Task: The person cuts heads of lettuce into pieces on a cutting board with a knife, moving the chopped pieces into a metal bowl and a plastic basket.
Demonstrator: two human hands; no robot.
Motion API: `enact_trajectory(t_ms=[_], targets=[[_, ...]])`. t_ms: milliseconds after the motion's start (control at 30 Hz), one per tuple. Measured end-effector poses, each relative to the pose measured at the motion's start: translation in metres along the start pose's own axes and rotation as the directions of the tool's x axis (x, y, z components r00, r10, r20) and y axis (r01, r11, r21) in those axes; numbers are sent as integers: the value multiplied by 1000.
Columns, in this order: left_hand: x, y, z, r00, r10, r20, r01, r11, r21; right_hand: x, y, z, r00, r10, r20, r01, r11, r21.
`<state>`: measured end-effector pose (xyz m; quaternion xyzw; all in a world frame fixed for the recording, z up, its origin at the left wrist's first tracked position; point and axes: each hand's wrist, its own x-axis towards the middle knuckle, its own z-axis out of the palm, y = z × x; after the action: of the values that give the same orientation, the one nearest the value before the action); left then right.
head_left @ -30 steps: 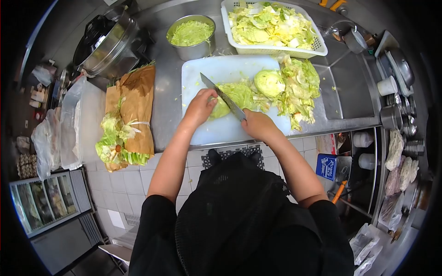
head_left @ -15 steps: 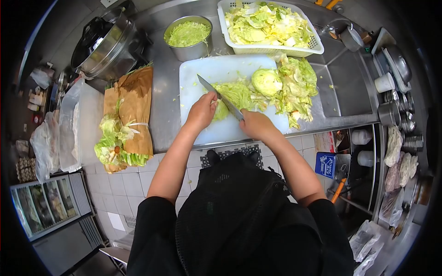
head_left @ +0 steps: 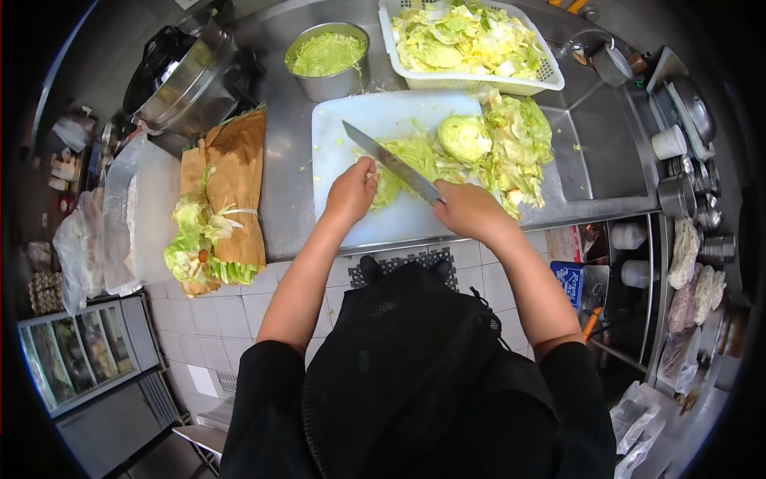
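Note:
My right hand [head_left: 472, 211] is closed around the handle of a large kitchen knife [head_left: 392, 163]. The blade points up and left, over a pile of shredded lettuce [head_left: 411, 153] on the white cutting board [head_left: 343, 120]. My left hand [head_left: 353, 191] is at the left of the pile, close to the blade, its fingers curled together; whether anything is in them is hidden. To the right of the shreds sits a cut lettuce head [head_left: 464, 138]. Beside it, loose lettuce leaves [head_left: 519, 140] hang over the board's right side.
Behind the board stand a round metal pot [head_left: 339, 84] of shredded lettuce and a white plastic basket [head_left: 479, 84] heaped with leaves. A brown paper bundle [head_left: 235, 176] with greens lies at left. A sink [head_left: 598, 156] is at right, and the steel counter's edge runs in front.
My right hand has moved a little to the right with the knife, and the blade sits further from my left hand's fingers. My left hand has barely moved.

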<state>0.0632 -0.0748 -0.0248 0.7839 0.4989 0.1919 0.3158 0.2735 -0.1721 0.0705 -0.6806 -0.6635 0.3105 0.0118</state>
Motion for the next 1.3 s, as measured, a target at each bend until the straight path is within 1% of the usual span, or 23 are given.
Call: enact_trajectory(t_ms=[33,100,133,167,267,300,333,400,433,467,500,533,600,733,833,933,1000,1033,1067,1100,1167,1233,1300], targets=[[-1,-2,0,1000,-8,-5,8,1000,-1,-5,-4,-4,1000,11,16,-11,1000,19],[-1,-2,3,999,-52,-13,51,999,-10,19,-3,31,1000,7,8,-7,1000,24],[0,-2,4,999,-42,-13,42,999,-10,29,2,47,1000,10,-3,-10,1000,29],[0,-2,4,999,-36,-4,35,999,-26,38,7,48,999,-18,-27,18,1000,13],[0,-4,0,999,-33,1,33,999,-25,19,3,15,998,-59,-25,58,998,-31],[-2,-4,2,999,-37,-2,37,999,-18,5,-1,3,1000,-27,2,28,1000,-8],[-4,-7,6,999,-48,-1,47,999,-21,3,-1,11,999,-29,14,29,1000,-9],[-4,-9,8,999,-40,-37,39,999,-38,10,4,35,999,-38,-19,39,998,39],[-5,-8,8,999,-35,-37,33,999,-37,23,0,51,1000,-2,-19,3,999,51],[-7,-6,6,999,-32,-20,30,995,-91,30,5,54,1000,-1,-29,3,999,49],[-7,-7,3,999,-32,-3,31,989,-143,35,3,52,1000,-9,-22,10,999,40],[-10,-12,4,1000,-29,3,29,990,-139,34,2,53,1000,-10,-9,10,999,40],[-6,-21,9,1000,3,-15,-6,981,-194,28,4,40,1000,-5,-17,5,1000,24],[-9,-10,5,1000,-17,-20,13,988,-153,-4,-8,5,1000,-13,-4,13,1000,-27],[-11,-11,7,999,-10,-46,3,989,-149,-16,-11,3,999,-20,24,21,1000,-16],[-12,-12,11,999,-30,-17,28,991,-129,28,2,58,1000,4,-12,-4,1000,9],[-14,-17,14,997,51,-65,-63,977,-205,31,-2,49,1000,3,-15,-3,1000,15],[-16,-21,17,997,55,-58,-66,977,-205,26,-3,43,1000,10,10,-10,1000,13],[-12,-24,19,994,63,-88,-79,977,-198,21,-3,33,999,19,30,-19,1000,3],[-11,-26,22,991,64,-119,-86,977,-193,13,-2,24,999,24,29,-24,1000,-1],[-13,-27,26,990,47,-132,-74,975,-211,-6,-3,13,999,-17,-30,17,1000,-16],[-14,-29,27,989,34,-143,-65,972,-224,-20,-4,3,1000,-21,-7,21,999,-45],[-13,-28,31,978,68,-198,-108,973,-202,-29,-6,1,1000,-16,15,17,997,-71]])
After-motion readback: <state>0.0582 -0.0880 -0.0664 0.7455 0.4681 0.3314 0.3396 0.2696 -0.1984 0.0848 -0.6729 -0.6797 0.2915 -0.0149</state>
